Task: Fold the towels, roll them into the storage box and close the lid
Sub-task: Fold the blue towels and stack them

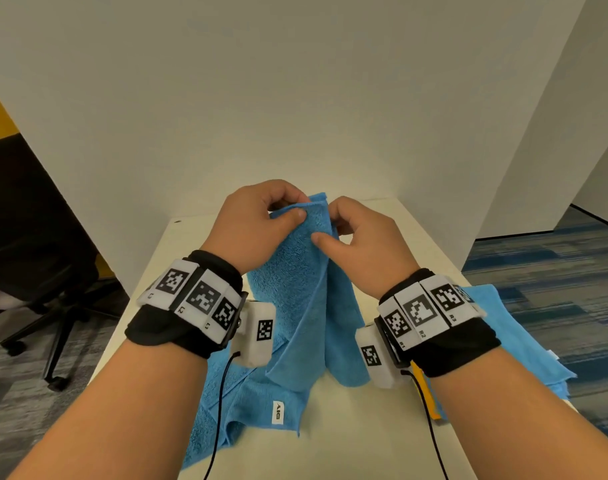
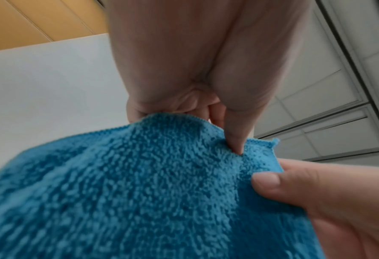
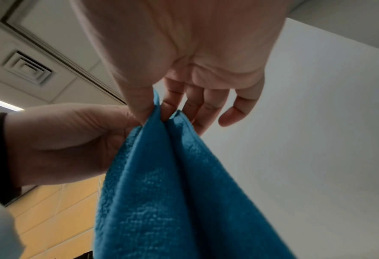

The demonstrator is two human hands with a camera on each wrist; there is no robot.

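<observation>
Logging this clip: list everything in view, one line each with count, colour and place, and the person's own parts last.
held towel: one, blue, lifted over the table centre, lower end on the table
other towels: at least one, lighter blue, table's right edge
yellow item: one, under the right wrist, unclear what it is
table: one, cream
office chair: one, black, left of the table
left hand: pinches the held towel's top edge
right hand: pinches the same edge beside it

White walls (image 1: 295, 98), blue striped carpet (image 1: 538, 271), black office chair (image 1: 36, 254).
</observation>
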